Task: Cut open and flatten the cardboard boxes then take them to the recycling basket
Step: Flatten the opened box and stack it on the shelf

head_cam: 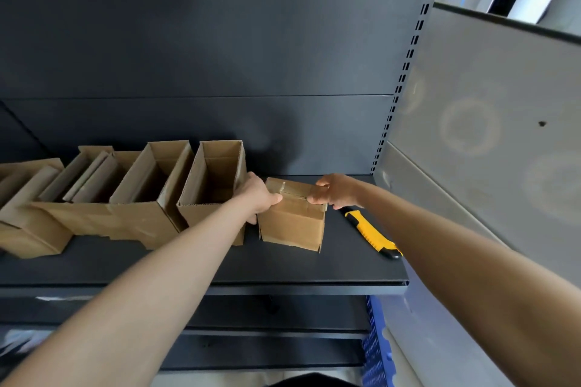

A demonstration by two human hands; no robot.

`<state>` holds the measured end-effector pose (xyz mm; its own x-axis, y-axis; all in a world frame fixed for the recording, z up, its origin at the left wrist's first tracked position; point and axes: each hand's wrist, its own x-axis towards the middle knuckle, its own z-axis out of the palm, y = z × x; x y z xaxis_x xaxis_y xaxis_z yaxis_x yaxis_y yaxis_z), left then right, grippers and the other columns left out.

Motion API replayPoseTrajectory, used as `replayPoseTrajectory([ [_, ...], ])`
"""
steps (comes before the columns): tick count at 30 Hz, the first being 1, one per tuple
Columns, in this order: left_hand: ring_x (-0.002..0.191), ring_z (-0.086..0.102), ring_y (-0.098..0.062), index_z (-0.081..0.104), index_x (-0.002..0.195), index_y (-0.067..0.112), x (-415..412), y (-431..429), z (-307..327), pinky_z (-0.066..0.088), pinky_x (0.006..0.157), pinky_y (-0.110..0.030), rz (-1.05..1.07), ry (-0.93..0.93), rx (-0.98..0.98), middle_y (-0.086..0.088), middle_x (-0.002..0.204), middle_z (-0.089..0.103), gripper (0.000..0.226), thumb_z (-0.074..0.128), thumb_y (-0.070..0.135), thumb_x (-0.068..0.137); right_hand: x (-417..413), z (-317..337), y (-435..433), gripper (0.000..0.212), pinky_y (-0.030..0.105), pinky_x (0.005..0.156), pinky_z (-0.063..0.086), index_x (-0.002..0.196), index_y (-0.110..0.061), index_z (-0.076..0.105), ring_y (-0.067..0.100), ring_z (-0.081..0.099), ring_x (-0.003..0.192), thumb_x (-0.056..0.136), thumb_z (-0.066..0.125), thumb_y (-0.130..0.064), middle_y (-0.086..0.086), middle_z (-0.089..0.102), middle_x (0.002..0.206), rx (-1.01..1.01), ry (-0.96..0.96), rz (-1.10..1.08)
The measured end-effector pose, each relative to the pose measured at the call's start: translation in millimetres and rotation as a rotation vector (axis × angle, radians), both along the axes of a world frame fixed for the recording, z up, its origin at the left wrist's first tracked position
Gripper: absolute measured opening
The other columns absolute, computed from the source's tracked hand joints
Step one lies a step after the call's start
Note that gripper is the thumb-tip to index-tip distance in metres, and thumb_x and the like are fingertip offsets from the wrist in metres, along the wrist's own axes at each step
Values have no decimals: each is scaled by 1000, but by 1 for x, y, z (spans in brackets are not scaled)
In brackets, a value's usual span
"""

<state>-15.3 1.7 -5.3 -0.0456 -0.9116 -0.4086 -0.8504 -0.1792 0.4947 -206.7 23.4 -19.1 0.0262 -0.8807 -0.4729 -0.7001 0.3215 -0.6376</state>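
Observation:
A small closed cardboard box (292,223) with tape across its top stands on the dark shelf (283,270). My left hand (259,198) grips its left side, thumb on the top edge. My right hand (334,190) pinches the box's top right edge at the tape. A yellow and black utility knife (371,234) lies on the shelf just right of the box, under my right forearm. To the left stands a row of open cardboard boxes (217,185).
The shelf's dark back panel rises behind the boxes. A grey side panel (490,135) closes the right end. A blue plastic basket (375,349) shows below the shelf at the lower right. Lower shelves sit underneath.

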Motion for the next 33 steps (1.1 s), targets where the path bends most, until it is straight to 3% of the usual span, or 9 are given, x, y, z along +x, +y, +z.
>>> replayPoseTrajectory([
  [2, 101, 66, -33, 23, 149, 9, -4, 2, -2, 58, 66, -31, 104, 99, 90, -14, 142, 42, 76, 63, 37, 91, 2, -1, 1, 75, 37, 98, 50, 147, -8, 34, 30, 60, 113, 87, 69, -35, 12, 49, 140, 24, -50, -46],
  [5, 112, 58, -36, 35, 142, 10, -12, 5, -6, 57, 66, -36, 208, 231, 153, -14, 139, 44, 67, 63, 41, 89, 1, 0, 2, 69, 41, 97, 51, 137, -8, 46, 27, 66, 101, 83, 72, -43, 11, 59, 126, 17, 44, -6],
  [9, 120, 49, -36, 35, 140, 13, -20, 5, -7, 57, 68, -42, 299, 331, 204, -12, 138, 43, 63, 67, 30, 89, 1, 1, 9, 43, 35, 84, 49, 109, -14, 64, 20, 63, 88, 84, 68, -49, 2, 65, 97, -66, 170, 54],
  [14, 121, 45, -37, 27, 140, 17, -24, 3, -5, 56, 74, -45, 376, 391, 267, -13, 137, 37, 64, 65, 24, 89, 4, 1, 13, 36, 35, 79, 49, 100, -12, 70, 22, 62, 89, 87, 64, -45, 3, 67, 94, -132, 219, 70],
  [20, 119, 44, -37, 21, 142, 19, -28, 0, -11, 55, 88, -48, 431, 442, 275, -15, 139, 33, 64, 61, 25, 92, 8, 10, 15, 35, 35, 71, 49, 96, -7, 68, 26, 61, 80, 91, 59, -41, 8, 66, 89, -126, 307, 119],
  [24, 119, 44, -37, 20, 142, 19, -28, -3, -12, 55, 88, -47, 414, 430, 277, -15, 139, 32, 65, 61, 26, 92, 13, 12, 15, 33, 30, 54, 30, 64, -13, 49, 20, 39, 60, 92, 51, -32, 1, 44, 64, -131, 412, 171],
  [26, 118, 44, -35, 21, 140, 19, -26, -4, -15, 56, 86, -47, 403, 436, 274, -14, 137, 33, 69, 65, 30, 89, 15, 14, 16, 32, 30, 53, 32, 70, -15, 51, 20, 44, 62, 96, 45, -33, 0, 46, 65, -141, 495, 259],
  [30, 118, 46, -35, 21, 139, 19, -26, -5, -19, 57, 85, -45, 379, 417, 266, -14, 136, 36, 75, 70, 34, 85, 17, 19, 18, 32, 33, 61, 38, 106, -7, 53, 22, 51, 73, 103, 36, -33, 5, 53, 80, -155, 568, 366],
  [33, 118, 48, -35, 22, 140, 15, -27, -9, -18, 57, 86, -43, 336, 368, 252, -14, 135, 38, 73, 69, 33, 87, 19, 19, 19, 32, 34, 62, 37, 115, -5, 47, 23, 50, 73, 104, 32, -31, 2, 49, 73, -175, 611, 385],
])
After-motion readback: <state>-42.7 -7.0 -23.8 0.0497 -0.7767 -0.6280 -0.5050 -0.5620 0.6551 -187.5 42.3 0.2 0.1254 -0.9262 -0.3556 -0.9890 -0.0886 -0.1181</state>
